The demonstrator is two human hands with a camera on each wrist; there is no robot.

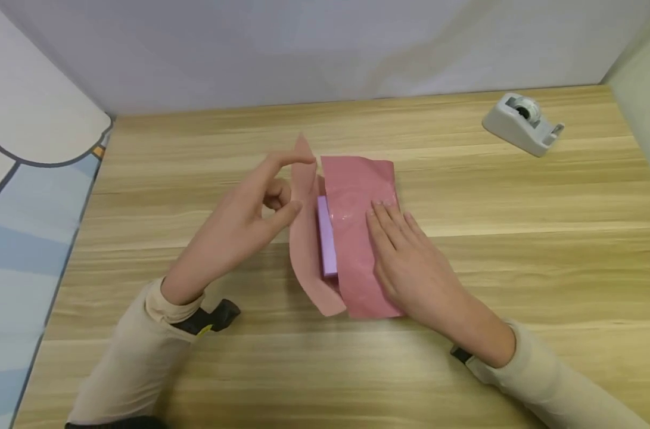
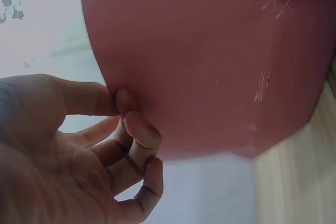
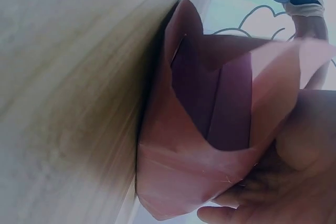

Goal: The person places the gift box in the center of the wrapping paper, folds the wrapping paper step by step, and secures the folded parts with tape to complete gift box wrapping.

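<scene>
A sheet of pink wrapping paper (image 1: 354, 268) is folded around a light purple box (image 1: 326, 238), whose left edge shows between the two flaps in the head view. My left hand (image 1: 228, 229) pinches the raised left flap by its edge; the left wrist view shows thumb and fingertips meeting on the paper (image 2: 199, 66). With fingers straight, my right hand (image 1: 416, 271) rests on the right flap, which lies over the box. From the right wrist, one end of the wrap gapes and the darker box end (image 3: 228, 108) shows inside.
A grey tape dispenser (image 1: 520, 125) with a roll of clear tape stands at the back right of the wooden table (image 1: 544, 256). A pale wall (image 1: 282, 53) borders the table's back, and a panel with printed drawings (image 1: 30, 238) stands at its left.
</scene>
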